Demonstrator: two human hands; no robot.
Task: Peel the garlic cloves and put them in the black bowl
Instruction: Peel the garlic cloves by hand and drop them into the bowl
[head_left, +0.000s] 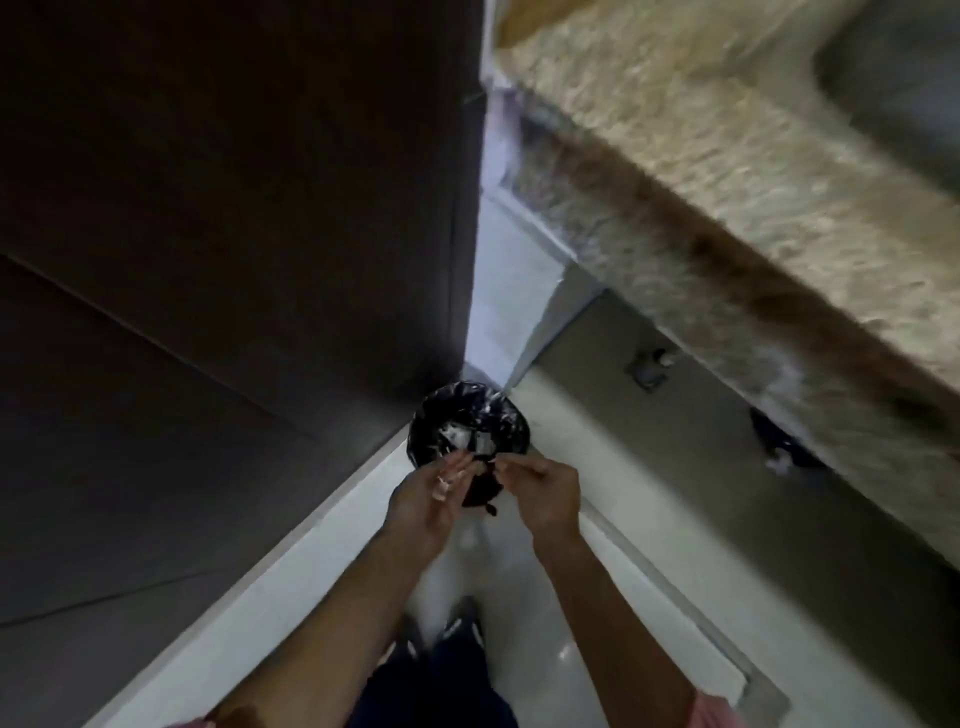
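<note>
I stand over a small round bin lined with a black bag (470, 423), which has pale scraps inside. My left hand (428, 501) hovers palm up at the bin's near rim, fingers relaxed, with a few pale garlic skins (444, 483) lying on it. My right hand (545, 493) is level with it, fingers reaching toward the left palm. Motion blur hides whether they pinch anything. A dark flap of the bag (480, 496) hangs between the hands. No garlic clove or black bowl is in view.
A tall dark cabinet (234, 260) fills the left. A speckled stone counter (701, 208) runs along the right, with a sink (898, 88) at its far end and grey cabinet fronts (675, 415) below. Pale floor (545, 597) lies underfoot.
</note>
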